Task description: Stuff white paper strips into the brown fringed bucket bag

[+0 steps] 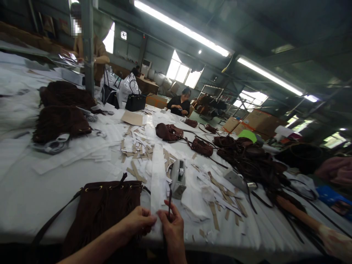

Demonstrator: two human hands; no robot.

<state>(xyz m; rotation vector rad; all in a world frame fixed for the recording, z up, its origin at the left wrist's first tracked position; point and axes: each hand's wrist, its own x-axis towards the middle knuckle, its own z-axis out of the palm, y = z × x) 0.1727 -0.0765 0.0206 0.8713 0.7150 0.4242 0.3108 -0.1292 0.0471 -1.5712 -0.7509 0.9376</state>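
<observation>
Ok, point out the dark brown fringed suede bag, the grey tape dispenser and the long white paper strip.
Dark brown fringed suede bag (103, 212): head view, middle of its fringed front.
Grey tape dispenser (178, 178): head view, its top face.
Long white paper strip (158, 172): head view, midway along its length.

Dim hall, glaring ceiling tubes (181, 27) and windows (181, 71), edges warped.

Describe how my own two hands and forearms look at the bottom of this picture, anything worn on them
Both hands are bare: the left hand and the right hand show no gloves, and no rings are visible. The left forearm is uncovered as far as the frame shows, with no sleeve, watch or bracelet. The right wrist is bare too. The light is dim, so fine details such as nails cannot be told.
</observation>
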